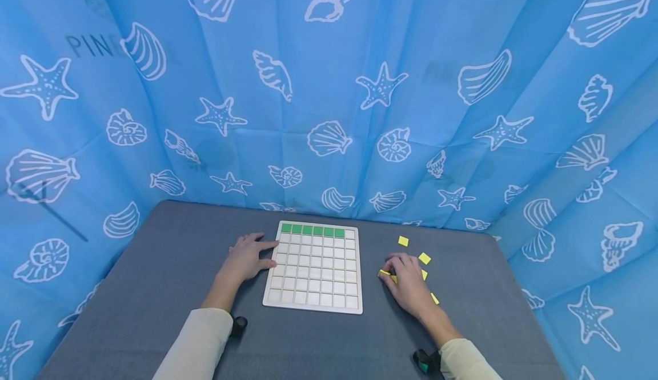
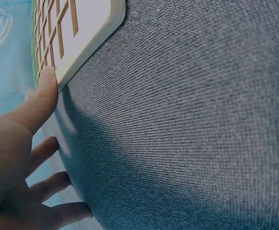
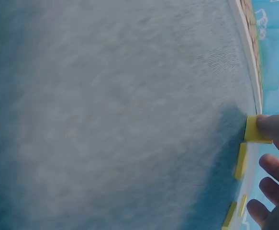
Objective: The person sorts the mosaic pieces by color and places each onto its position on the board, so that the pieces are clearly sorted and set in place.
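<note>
A white square grid board (image 1: 312,304) lies on the table, with several green tiles (image 1: 307,230) along its far row; that row's right-end cell is white. My left hand (image 1: 247,258) rests at the board's left edge, its thumb (image 2: 46,81) touching the rim and the other fingers spread. To the right of the board, my right hand (image 1: 409,286) pinches a yellow square tile (image 3: 255,130) between thumb and fingers. Another yellow tile (image 3: 241,161) lies just by it on the table. The right hand partly covers some of the yellow tiles in the head view.
More loose yellow tiles lie around the right hand, including one farther back (image 1: 403,241) and one to the right (image 1: 424,258). A grey cloth covers the table (image 1: 308,346). A blue shell-patterned curtain (image 1: 329,111) hangs along its back and sides.
</note>
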### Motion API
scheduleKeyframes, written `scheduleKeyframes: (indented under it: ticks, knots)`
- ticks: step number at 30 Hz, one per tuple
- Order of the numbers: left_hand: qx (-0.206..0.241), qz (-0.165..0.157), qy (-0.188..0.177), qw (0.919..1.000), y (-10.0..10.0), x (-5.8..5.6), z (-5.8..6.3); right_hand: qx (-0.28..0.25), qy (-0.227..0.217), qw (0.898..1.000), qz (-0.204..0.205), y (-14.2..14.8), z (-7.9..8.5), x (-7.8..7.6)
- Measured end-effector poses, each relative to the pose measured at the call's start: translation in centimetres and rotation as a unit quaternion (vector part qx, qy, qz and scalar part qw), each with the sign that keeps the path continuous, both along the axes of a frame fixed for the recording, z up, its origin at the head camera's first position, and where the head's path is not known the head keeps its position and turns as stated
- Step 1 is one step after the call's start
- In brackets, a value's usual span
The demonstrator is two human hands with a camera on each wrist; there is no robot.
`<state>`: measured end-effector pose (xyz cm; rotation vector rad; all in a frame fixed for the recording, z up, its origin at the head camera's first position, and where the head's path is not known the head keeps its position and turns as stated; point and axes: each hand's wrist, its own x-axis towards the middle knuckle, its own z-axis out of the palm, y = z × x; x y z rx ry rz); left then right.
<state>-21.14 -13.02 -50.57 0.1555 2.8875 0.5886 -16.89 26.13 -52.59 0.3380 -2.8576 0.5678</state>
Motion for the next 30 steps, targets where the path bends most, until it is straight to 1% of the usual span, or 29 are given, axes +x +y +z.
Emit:
scheduleKeyframes:
  ticks: [8,10,15,19,24,30]
  knots:
    - [-0.001,0.0,-0.002,1.0,0.0,0.0,0.0,-0.022,0.012,1.0,0.005,-0.7,0.4,-0.8]
    - [-0.002,-0.001,-0.001,1.0,0.0,0.0,-0.1,-0.025,0.001,1.0,0.002,-1.0,0.7,-0.9]
    - [-0.005,-0.001,-0.004,1.0,0.0,0.0,0.0,-0.046,-0.048,0.998,-0.005,-1.7,1.3,-1.3]
    - [-0.005,0.001,-0.006,1.0,0.1,0.0,0.0,-0.076,-0.065,0.995,-0.003,-2.4,1.5,-1.7]
    - [-0.004,0.002,-0.003,1.0,0.0,0.0,-0.1,-0.115,-0.063,0.991,0.009,-3.6,1.7,-2.2]
    - [-0.006,0.003,-0.004,1.0,0.0,0.0,-0.1,-0.134,-0.058,0.989,0.016,-5.1,1.8,-3.0]
